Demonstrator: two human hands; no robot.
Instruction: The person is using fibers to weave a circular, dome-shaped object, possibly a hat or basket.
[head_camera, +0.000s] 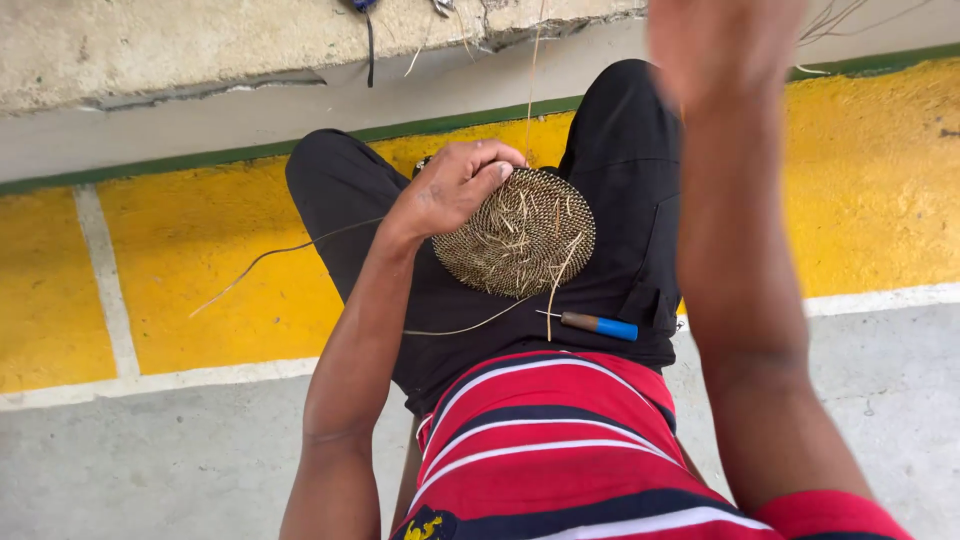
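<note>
My left hand (455, 185) grips the upper left edge of a round woven straw disc (518, 235) that rests on my lap, over black trousers. Loose fibre ends stick out of the disc's face. My right hand (722, 40) is raised high near the top of the view, blurred and cut off by the edge. A thin straw strand (533, 70) runs up from the disc toward the top; I cannot tell whether the right hand holds it. A small tool with a brown and blue handle (598, 325) lies on my right thigh beside the disc.
I sit on a yellow painted floor strip (200, 260) with white lines, grey concrete (150, 460) nearer me. A rough concrete ledge (200, 45) runs along the top. Long loose straw strands (270, 255) trail left over the floor. More strands lie at the top right (830, 20).
</note>
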